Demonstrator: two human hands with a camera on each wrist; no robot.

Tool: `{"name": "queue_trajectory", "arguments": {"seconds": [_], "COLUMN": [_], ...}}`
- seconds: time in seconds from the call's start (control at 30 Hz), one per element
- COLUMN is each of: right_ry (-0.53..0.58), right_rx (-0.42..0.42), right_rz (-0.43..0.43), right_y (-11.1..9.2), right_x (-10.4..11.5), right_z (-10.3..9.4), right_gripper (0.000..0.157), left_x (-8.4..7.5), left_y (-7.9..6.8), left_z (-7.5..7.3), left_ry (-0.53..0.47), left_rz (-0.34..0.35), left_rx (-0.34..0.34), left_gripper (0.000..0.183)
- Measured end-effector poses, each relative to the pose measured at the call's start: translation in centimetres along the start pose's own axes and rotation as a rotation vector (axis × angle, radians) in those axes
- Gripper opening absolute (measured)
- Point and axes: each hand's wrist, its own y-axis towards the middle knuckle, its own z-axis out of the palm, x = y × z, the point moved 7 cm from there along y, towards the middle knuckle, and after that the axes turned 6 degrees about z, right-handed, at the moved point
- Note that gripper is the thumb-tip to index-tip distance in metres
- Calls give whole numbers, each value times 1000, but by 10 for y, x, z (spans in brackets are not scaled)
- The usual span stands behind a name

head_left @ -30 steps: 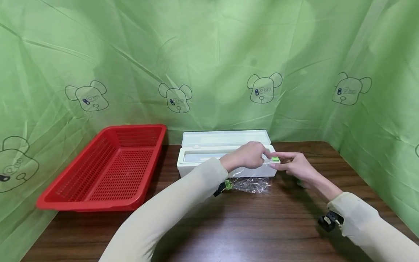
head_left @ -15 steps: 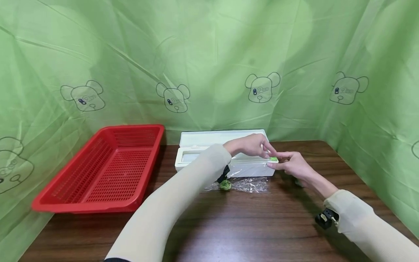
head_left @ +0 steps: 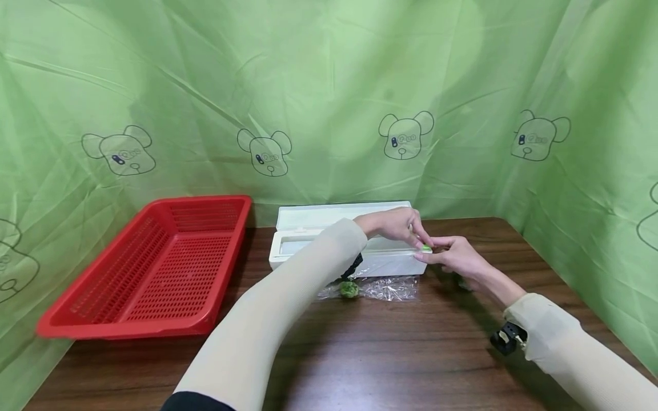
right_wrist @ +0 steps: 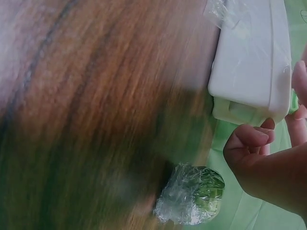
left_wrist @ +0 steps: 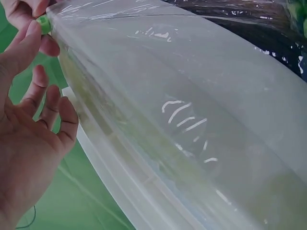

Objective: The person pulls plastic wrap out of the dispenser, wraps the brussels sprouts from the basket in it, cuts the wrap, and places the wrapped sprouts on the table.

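Note:
A white cling film dispenser (head_left: pixel 385 267) stands on the table with its lid raised. Clear film (head_left: pixel 388 288) hangs over its front onto the wood, and a small round green vegetable (head_left: pixel 349 289) lies on that film. At the dispenser's right end my left hand (head_left: pixel 398 224) pinches the green slider (left_wrist: pixel 44 24) between thumb and finger; its other fingers are loosely bent. My right hand (head_left: pixel 457 256) grips the same end of the dispenser, thumb at the front. Below it in the right wrist view is a film-wrapped green vegetable (right_wrist: pixel 192 196).
To the left stands a red perforated basket (head_left: pixel 180 277). A green cloth (head_left: pixel 319 114) with bear-head prints hangs behind and at both sides. The brown wooden table (head_left: pixel 370 354) extends in front of the dispenser.
My left hand has lifted a little and shifted toward the slider, where thumb and finger now meet. My right hand keeps its place at the dispenser's end. The head view has turned slightly right.

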Motion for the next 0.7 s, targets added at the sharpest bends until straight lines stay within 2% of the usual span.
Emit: {"name": "queue_trajectory", "arguments": {"seconds": [0.23, 0.37, 0.5, 0.7], "right_ry": [4, -45, -90, -79], "right_rx": [-25, -61, -85, -76], "right_rz": [-21, 2, 38, 52], "right_y": [1, 3, 3, 2], "right_x": [2, 2, 2, 4], "right_z": [0, -3, -6, -4], "right_gripper": [51, 55, 61, 59], "left_x": [-3, -3, -5, -9], "left_y": [3, 2, 2, 3], "left_z": [-1, -1, -2, -3], "left_ry": [66, 87, 130, 171], "left_rz": [9, 6, 9, 21], "left_rx": [-8, -1, 19, 63], "left_gripper": [23, 22, 22, 22]}}
